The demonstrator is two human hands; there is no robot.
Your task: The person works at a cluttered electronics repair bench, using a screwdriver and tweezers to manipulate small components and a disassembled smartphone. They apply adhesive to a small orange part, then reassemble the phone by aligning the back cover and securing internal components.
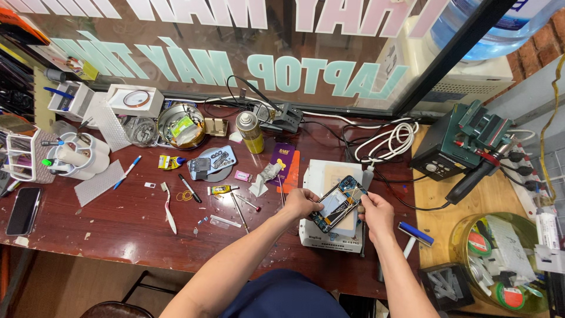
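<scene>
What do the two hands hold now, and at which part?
The left hand and right hand hold an opened phone, one at each long edge. A tool in the right hand cannot be told.

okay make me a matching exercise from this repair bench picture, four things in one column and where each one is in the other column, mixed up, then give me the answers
Things:
1. opened phone
2. black phone
3. spray can
4. white cable coil

Places:
A. far left edge of the desk
B. held between left hand and right hand
C. right of the spray can, beside the dark green station
D. standing near the window, behind the purple card

Pairs: 1-B, 2-A, 3-D, 4-C
</scene>
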